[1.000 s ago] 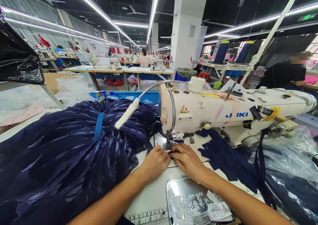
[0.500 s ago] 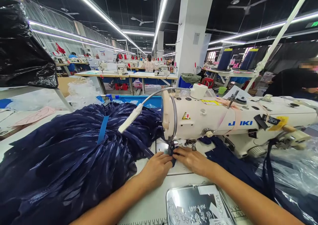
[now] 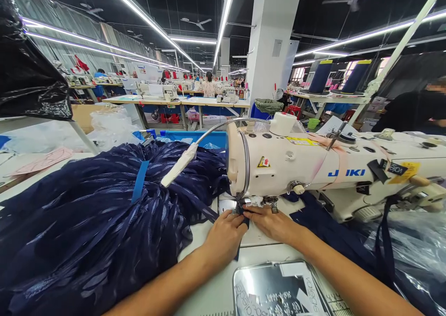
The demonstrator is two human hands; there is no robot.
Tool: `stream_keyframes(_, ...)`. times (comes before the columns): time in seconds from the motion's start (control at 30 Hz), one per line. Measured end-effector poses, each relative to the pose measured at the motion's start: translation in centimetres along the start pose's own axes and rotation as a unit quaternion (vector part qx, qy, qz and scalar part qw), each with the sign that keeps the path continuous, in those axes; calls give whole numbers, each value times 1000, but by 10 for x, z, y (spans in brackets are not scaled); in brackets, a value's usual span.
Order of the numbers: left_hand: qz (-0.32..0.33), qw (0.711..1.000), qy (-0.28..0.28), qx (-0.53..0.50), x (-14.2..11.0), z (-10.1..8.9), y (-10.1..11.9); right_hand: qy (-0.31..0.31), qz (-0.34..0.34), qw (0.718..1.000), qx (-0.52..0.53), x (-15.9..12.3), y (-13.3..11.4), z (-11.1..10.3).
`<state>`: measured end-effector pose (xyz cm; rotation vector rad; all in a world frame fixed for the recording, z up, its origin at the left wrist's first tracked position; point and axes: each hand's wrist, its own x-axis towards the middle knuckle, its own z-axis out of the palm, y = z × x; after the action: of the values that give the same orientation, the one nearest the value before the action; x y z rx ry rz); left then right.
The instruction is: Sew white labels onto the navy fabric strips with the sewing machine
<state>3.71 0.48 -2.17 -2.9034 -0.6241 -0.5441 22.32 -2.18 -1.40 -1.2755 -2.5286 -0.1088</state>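
Note:
A small dark navy fabric piece (image 3: 244, 236) lies under the needle area of a white sewing machine (image 3: 275, 162). My left hand (image 3: 227, 234) is closed on its left side, fingers curled close to the presser foot. From the right, my right hand (image 3: 271, 223) grips the same piece with its fingers together, the tips almost meeting those of the left. The fingertips and the stitching point are partly hidden. A narrow end of the fabric hangs down below my left hand toward the table's front.
A big heap of navy fabric (image 3: 104, 223), bound with a blue band (image 3: 140, 182), fills the left. A gooseneck lamp (image 3: 179, 165) hangs over it. A shiny metal plate (image 3: 278, 288) lies in front. More navy fabric (image 3: 320, 227) and clear plastic (image 3: 414, 241) lie to the right.
My left hand has shifted slightly and turned, and more of the navy piece's end shows below it. My right hand stays nearly in place beside the presser foot. The view has shifted a little.

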Motion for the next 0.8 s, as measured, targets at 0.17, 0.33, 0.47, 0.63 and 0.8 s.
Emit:
stream_keyframes(0.17,-6,1000,18,6,1,4,1,0,13,1000,2,-1,-1,-1)
stream_keyframes(0.33,-9,1000,24,11,4,5,2,-1,10,1000,12,-1,2,0)
stream_keyframes(0.47,-16,999,22,19,6,6,3,-6,16,1000,-2,-1,3,0)
stream_keyframes(0.63,-35,999,23,24,7,6,4,-11,21,999,-37,0,3,3)
stream_keyframes(0.8,-49,997,46,40,9,5,6,-16,38,998,-51,0,6,7)
